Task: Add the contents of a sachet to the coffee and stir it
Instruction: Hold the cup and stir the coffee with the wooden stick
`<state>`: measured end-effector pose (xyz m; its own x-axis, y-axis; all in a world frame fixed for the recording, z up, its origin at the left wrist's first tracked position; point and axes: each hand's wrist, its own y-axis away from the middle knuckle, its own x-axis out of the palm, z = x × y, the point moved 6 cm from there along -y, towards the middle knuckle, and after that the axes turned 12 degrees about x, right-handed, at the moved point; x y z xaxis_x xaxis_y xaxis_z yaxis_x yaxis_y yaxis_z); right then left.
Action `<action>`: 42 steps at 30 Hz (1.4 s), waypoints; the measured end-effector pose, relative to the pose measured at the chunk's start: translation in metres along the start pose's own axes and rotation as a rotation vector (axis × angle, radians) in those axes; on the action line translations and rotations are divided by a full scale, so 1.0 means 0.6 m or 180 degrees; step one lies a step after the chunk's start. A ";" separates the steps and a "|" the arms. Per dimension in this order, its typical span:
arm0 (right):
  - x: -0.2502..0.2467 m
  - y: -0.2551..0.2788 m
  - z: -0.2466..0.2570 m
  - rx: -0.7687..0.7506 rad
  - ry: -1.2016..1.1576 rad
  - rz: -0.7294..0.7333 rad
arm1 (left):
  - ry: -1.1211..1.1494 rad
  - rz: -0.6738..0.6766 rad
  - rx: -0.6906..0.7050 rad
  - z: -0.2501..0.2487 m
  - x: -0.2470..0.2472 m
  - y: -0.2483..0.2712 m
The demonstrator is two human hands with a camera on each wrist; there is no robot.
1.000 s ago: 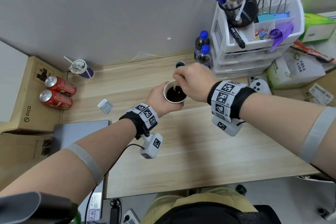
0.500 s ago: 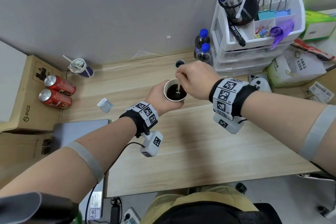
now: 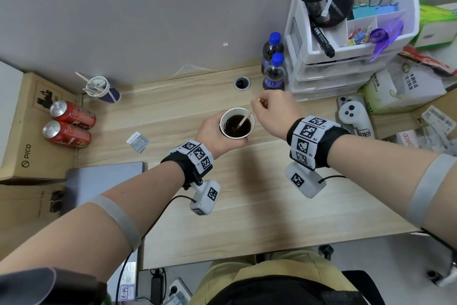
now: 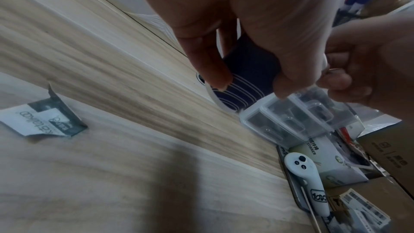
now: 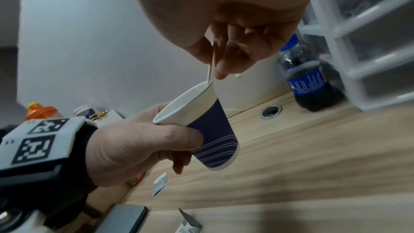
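Note:
A navy paper cup (image 3: 237, 122) of dark coffee is in the middle of the wooden table, and my left hand (image 3: 211, 130) grips it round its side. Just right of the cup's rim, my right hand (image 3: 263, 104) pinches the top of a thin wooden stirrer (image 3: 243, 120). The stirrer slants down to the left, its lower end in the coffee. The right wrist view shows the cup (image 5: 210, 130), the stirrer (image 5: 211, 70) passing its rim and my left hand (image 5: 139, 146). The torn sachet (image 3: 138, 141) lies flat on the table left of the cup.
Two red cans (image 3: 69, 121) lie on a cardboard box at the left, with a used paper cup (image 3: 101, 89) behind them. Two dark bottles (image 3: 273, 72), a white drawer unit (image 3: 346, 62) and a white controller (image 3: 353, 116) stand at the right. A grey laptop (image 3: 103, 181) lies near left.
My right hand has moved from over the cup to its right side. The stirrer now slants and the coffee shows fully. The left hand keeps its hold.

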<state>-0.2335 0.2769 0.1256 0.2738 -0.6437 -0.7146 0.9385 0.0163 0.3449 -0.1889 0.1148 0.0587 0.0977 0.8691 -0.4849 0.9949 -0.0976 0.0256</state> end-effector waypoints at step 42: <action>0.141 -0.037 -0.148 0.0809 -0.0748 0.0964 | 0.0119 0.0442 -0.0465 0.135 0.089 0.018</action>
<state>-0.2123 0.2902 0.0037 0.4453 -0.7953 -0.4113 0.7340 0.0612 0.6763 -0.1749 0.1208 -0.0375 0.2325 0.8699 -0.4351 0.9646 -0.1488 0.2179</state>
